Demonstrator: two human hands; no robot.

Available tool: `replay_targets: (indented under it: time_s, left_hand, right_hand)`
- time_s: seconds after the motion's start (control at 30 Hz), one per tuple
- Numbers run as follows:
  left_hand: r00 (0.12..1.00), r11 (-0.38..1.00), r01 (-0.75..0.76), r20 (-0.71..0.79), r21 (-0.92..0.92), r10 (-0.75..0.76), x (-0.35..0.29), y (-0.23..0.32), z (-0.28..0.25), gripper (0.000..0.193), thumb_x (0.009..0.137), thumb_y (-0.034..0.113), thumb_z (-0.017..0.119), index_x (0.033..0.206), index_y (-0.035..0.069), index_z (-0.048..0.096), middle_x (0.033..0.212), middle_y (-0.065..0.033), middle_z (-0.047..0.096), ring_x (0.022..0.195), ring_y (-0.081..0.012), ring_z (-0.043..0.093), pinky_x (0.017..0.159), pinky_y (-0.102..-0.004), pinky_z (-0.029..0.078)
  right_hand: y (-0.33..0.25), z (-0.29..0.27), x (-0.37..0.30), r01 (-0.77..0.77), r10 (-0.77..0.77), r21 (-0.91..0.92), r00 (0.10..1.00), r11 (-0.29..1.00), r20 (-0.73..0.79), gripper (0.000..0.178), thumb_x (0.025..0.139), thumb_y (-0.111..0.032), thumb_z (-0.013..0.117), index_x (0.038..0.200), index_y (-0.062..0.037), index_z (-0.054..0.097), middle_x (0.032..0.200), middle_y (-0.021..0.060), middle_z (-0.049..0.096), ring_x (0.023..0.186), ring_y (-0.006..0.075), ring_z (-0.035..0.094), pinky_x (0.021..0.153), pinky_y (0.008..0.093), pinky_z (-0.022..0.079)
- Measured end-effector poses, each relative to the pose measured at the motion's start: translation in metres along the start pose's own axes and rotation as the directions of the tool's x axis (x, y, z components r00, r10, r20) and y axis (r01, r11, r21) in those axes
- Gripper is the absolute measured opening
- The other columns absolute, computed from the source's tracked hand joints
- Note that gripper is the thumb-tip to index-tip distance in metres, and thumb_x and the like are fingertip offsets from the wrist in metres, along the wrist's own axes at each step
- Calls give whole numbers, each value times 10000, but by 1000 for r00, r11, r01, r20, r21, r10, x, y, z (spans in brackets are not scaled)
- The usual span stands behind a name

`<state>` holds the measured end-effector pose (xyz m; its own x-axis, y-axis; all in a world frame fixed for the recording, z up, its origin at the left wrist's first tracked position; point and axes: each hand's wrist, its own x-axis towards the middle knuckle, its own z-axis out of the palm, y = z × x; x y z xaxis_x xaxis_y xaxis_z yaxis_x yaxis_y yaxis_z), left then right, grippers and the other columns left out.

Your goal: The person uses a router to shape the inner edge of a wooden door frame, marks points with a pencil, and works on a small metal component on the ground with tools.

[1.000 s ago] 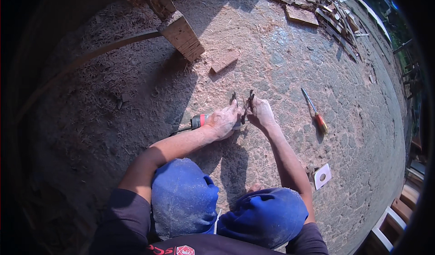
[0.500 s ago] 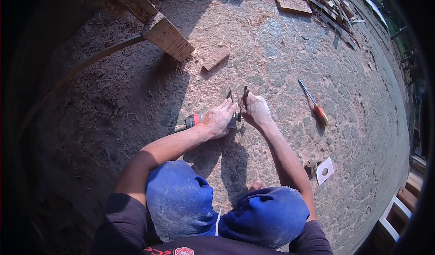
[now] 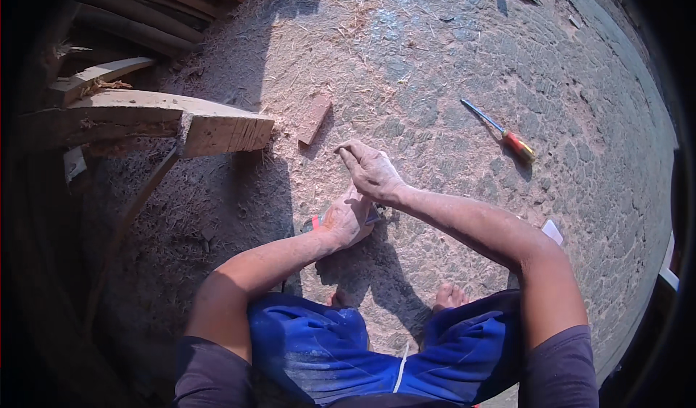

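Closest to me are my blue shorts, dusty on the front, with my bare toes poking out past them. Just beyond, my left hand is wrapped over the tool, which is low down, mostly hidden under my palm, with a red band peeking out on the left side. My right hand is right above and past it, fingers bent, thumb near the fingertips; honestly can't tell if there's anything pinched in there. Off to the right, a bit of a white pad pokes out past my right forearm. Farther out, the screwdriver lies on the ground, red and yellow handle toward me. Past my hands there's a wood block, with a thick beam to its left.
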<state>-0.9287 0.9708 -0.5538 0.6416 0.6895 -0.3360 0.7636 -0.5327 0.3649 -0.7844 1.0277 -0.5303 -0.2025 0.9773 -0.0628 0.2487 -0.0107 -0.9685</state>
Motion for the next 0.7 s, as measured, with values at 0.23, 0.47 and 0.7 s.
replay_targets:
  time_s: [0.23,0.47,0.7]
  left_hand:
    - [999,998,40,22,-47,-39,1,-6,11,358,844,317,641,1054,28,638,969,-221,680,928,-384,659,789,-489,525]
    - [994,995,83,73,-57,-79,-3,0,3,517,797,251,687,1219,-7,533,1126,-272,617,965,-426,630,833,-491,512]
    - [999,993,2,-38,116,2,-3,5,-2,827,724,249,733,1380,-69,341,1317,-307,445,1088,-427,558,897,-456,514]
  right_hand:
    - [-5,3,-2,-102,106,43,990,994,-98,230,1005,-248,430,1030,-50,545,941,249,606,910,471,590,749,509,482]
    - [13,21,5,-100,123,140,977,985,-173,271,999,-265,438,990,-34,578,918,263,627,913,460,609,761,504,487]
    - [48,38,42,-295,300,56,924,954,-235,342,964,-344,495,957,-37,644,832,240,648,817,422,635,727,454,487]
